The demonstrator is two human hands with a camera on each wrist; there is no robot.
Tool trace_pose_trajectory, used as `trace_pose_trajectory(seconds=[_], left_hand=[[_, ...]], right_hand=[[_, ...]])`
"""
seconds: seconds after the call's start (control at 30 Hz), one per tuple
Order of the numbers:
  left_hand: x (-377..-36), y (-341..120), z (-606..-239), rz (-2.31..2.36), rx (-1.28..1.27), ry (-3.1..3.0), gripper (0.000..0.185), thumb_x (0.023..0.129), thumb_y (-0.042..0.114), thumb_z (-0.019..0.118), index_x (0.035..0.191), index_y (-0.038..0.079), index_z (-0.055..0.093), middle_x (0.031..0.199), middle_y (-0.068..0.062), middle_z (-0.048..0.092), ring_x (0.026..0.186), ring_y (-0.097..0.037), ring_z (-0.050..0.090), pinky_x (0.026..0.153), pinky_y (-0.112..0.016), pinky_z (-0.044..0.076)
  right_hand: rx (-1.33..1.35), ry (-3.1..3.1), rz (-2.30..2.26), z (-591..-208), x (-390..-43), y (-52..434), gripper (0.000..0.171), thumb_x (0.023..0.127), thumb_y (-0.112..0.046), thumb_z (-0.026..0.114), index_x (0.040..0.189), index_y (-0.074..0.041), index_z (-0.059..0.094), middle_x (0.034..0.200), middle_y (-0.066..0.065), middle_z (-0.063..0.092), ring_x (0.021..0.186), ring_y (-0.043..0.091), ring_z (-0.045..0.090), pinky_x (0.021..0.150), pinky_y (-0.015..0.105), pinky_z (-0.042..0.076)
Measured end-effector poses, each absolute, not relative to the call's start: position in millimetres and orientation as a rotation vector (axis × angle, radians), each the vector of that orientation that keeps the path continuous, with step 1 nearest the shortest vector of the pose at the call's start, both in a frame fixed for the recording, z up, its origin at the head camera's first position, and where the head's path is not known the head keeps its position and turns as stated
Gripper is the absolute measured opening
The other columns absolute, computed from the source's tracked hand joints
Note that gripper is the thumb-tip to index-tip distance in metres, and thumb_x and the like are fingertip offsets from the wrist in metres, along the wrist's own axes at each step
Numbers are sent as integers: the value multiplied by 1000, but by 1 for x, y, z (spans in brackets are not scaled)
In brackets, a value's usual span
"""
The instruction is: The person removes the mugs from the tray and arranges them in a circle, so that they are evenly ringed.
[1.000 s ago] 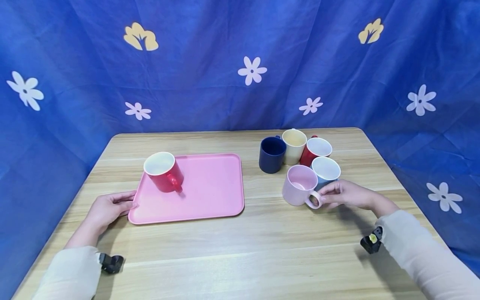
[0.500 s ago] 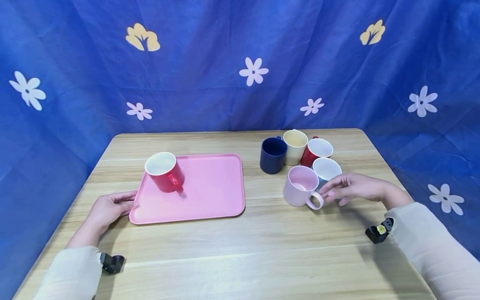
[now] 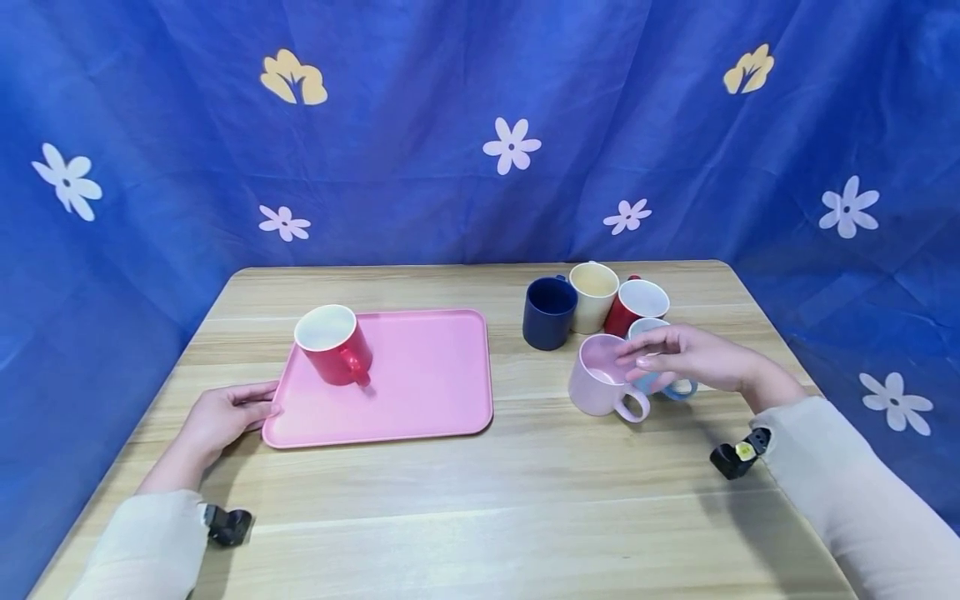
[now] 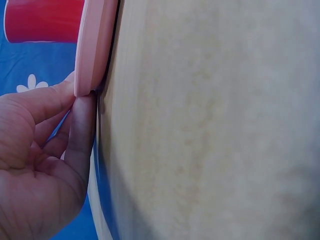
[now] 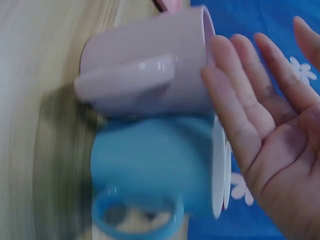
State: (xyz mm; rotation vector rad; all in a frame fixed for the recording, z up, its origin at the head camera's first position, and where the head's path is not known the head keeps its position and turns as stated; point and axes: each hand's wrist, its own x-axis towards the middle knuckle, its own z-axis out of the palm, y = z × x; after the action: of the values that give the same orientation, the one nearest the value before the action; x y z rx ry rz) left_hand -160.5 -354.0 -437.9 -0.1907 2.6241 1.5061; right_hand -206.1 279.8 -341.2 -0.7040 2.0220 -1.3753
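My left hand (image 3: 222, 421) pinches the left edge of a pink tray (image 3: 420, 375). In the left wrist view the thumb lies on the rim and a finger sits under it. A red mug (image 3: 347, 357) with a white inside stands at the tray's left end. My right hand (image 3: 693, 358), fingers spread, hovers over the rims of a pale pink mug (image 3: 592, 392) and a light blue mug (image 5: 155, 160). In the right wrist view both mugs lie side by side, handles toward the camera, with the fingertips near the pink rim.
Behind the pink mug stand a navy mug (image 3: 547, 321), a cream mug (image 3: 592, 308) and another red mug (image 3: 621, 317), bunched close together. The wooden table (image 3: 450, 508) ends at a blue flowered cloth (image 3: 390, 150) at the back and sides.
My right hand has let go of the pink mug's handle, drawn back right, then risen over the mug rims. The blue mug's handle now shows. My left hand stays on the tray.
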Motion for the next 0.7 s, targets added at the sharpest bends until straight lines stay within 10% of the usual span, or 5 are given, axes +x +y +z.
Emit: trace_pose_trajectory(seconds=[0.7], left_hand=[[-158, -352, -436, 1472, -178, 2662, 54, 88, 15, 70, 130, -11, 50, 115, -19, 62, 83, 8, 59, 72, -19, 55]], right_hand=[[-634, 1831, -1629, -347, -221, 174, 46, 95, -10, 58, 137, 3, 45, 130, 20, 54, 107, 31, 60, 88, 46, 52]])
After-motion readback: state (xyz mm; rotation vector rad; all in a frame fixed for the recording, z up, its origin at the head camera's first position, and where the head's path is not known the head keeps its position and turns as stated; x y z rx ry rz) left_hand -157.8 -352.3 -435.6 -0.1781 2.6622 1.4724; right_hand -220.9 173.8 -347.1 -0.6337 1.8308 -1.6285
